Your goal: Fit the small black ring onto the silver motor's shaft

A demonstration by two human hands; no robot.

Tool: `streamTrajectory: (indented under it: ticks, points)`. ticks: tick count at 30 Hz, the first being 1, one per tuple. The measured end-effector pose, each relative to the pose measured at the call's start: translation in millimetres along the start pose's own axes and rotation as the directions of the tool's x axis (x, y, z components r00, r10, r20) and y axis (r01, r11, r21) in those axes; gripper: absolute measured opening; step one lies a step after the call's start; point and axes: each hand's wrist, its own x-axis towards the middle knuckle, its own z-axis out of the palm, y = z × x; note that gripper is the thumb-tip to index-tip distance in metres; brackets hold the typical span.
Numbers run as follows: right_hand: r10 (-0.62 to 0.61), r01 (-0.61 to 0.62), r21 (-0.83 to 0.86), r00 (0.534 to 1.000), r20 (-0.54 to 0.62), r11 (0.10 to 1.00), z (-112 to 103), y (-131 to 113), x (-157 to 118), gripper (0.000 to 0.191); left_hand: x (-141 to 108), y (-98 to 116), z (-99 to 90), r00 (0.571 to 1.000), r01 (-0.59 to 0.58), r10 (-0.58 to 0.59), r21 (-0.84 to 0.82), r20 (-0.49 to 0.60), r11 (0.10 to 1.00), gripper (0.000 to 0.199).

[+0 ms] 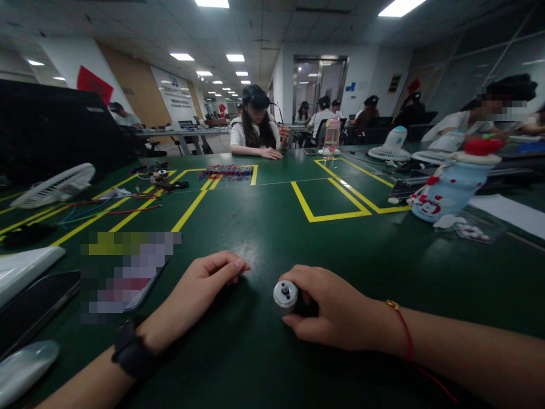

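A small cylindrical metal motor (285, 295) stands upright on the green table (238, 221), its round silver end facing up. My right hand (326, 307) is wrapped round it from the right, thumb and fingers on its sides. To the left of the motor, my left hand (219, 272) rests at the table with its fingers curled together and the thumb on top. Nothing shows between those fingers, though their undersides are hidden. A gap of bare table separates the two hands.
Left: a phone (131, 272), a white mouse (28, 369), wires (131, 196) and a white fan (57, 184). Farther off lies a pile of coloured wires (227, 172). Right: a blue bottle (453, 187) and fans (394, 145). A person (255, 125) sits opposite.
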Motion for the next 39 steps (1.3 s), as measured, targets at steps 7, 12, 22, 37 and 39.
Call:
streamTrajectory:
  ticks: [7,12,22,37,39]
  points:
    - [0.010,-0.010,0.005,1.000,0.020,1.000,-1,-1,0,0.028,0,6,0.9,0.999,-0.023,0.021,0.084,0.024,0.996,0.027]
    - [0.011,-0.012,0.012,1.000,0.023,1.000,-1,0,0,0.029,2,0,1.5,0.993,-0.112,0.107,0.129,0.041,0.985,0.025]
    - [0.025,-0.025,0.012,0.999,0.022,1.000,1,1,0,0.030,-7,8,11.1,0.944,-0.285,0.229,0.239,0.237,0.928,0.015]
    - [0.008,-0.007,-0.022,1.000,0.021,1.000,3,3,-1,0.025,-18,23,28.7,0.919,-0.388,0.368,0.163,0.138,0.907,0.021]
    - [0.006,-0.005,-0.032,1.000,0.023,0.999,4,4,-1,0.023,-19,25,31.4,0.913,-0.405,0.389,0.153,0.124,0.902,0.022]
